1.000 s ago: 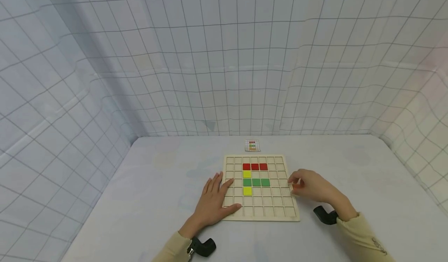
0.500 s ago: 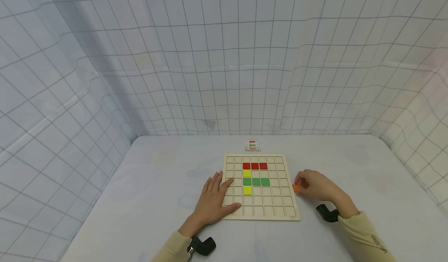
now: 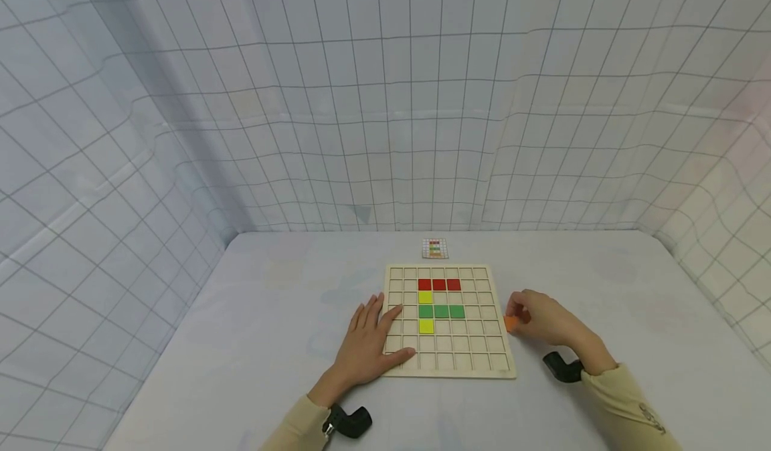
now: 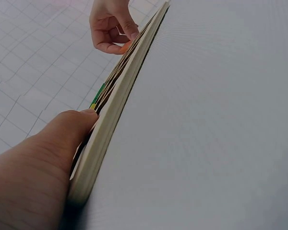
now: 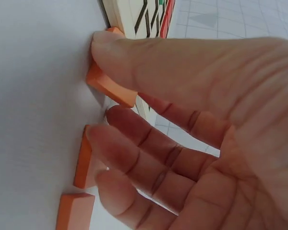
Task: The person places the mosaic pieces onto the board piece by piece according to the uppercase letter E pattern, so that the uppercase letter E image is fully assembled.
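My left hand rests on the left edge of a wooden grid board, fingers spread. In the left wrist view its thumb lies over the board's rim. Beside the right edge, my right hand pinches an orange square tile. In the right wrist view the thumb lies over that tile, whose far end is right at the board's side; the other fingers are bent. Set in the board are a row of red tiles, a row of green tiles and two yellow tiles.
Two more orange tiles, one nearer and one lower, are on the white table under my right hand. A small card with a coloured grid pattern lies behind the board. Checked cloth walls enclose the table.
My right hand has shifted slightly right, off the board's edge, and more of the orange tile shows at its fingertips. The left hand has stayed in place on the board.
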Demonstrator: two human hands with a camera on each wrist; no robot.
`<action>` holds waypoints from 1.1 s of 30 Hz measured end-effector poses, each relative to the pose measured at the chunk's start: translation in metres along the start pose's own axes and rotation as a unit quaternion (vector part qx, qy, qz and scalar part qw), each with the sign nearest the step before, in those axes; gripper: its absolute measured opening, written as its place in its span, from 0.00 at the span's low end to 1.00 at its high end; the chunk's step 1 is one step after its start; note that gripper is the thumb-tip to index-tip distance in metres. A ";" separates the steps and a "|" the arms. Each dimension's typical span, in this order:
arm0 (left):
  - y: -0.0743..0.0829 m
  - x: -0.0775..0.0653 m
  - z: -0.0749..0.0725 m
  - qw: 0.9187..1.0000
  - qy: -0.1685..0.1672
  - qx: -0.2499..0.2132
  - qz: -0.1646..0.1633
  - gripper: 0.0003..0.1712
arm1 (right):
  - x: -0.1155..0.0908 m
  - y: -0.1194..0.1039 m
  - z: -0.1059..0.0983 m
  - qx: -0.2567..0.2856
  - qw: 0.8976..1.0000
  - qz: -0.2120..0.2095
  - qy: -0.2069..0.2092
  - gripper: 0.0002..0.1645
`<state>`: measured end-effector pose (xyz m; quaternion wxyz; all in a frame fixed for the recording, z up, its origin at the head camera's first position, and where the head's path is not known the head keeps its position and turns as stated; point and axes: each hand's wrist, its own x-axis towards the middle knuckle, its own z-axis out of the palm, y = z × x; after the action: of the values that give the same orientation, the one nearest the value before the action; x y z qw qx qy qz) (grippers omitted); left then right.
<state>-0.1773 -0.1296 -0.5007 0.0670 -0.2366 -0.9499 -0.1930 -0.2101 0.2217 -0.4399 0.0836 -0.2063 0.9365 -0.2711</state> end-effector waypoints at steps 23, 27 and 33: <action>0.000 0.000 0.000 1.000 0.017 0.001 0.009 0.46 | 0.005 -0.023 0.008 0.025 0.997 -0.031 0.060 0.11; -0.001 0.000 0.001 1.000 0.016 0.003 0.010 0.47 | 0.009 -0.039 0.020 0.042 0.995 -0.072 0.063 0.12; -0.001 0.001 0.001 1.000 0.018 0.003 0.009 0.47 | 0.014 -0.060 0.038 0.088 0.989 -0.118 0.025 0.11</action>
<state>-0.1782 -0.1295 -0.5021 0.0863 -0.2416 -0.9470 -0.1935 -0.1922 0.1513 -0.4401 0.0455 -0.3008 0.8798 -0.3653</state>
